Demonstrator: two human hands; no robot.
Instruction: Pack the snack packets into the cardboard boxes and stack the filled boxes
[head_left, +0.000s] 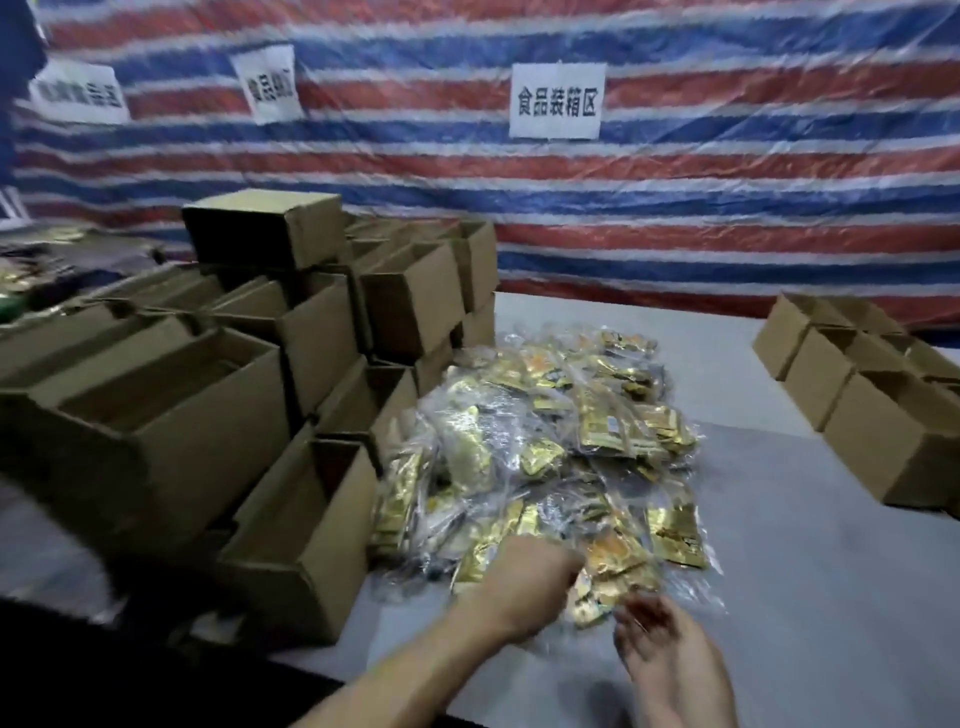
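Note:
A heap of gold and clear snack packets (545, 441) lies in the middle of the grey table (779, 571). My left hand (519, 577) reaches into the near edge of the heap, fingers curled round a gold packet (608, 577). My right hand (660, 634) is just beside it at the heap's front edge, fingers loosely bent, touching the clear wrapping. Open cardboard boxes (306, 530) stand stacked to the left of the heap. The frame is blurred, so the exact grip is hard to see.
A second group of open cardboard boxes (862, 395) stands at the table's right side. A striped red, white and blue tarpaulin (675, 208) with paper signs (556, 101) hangs behind. Dark items lie at the far left (62, 265).

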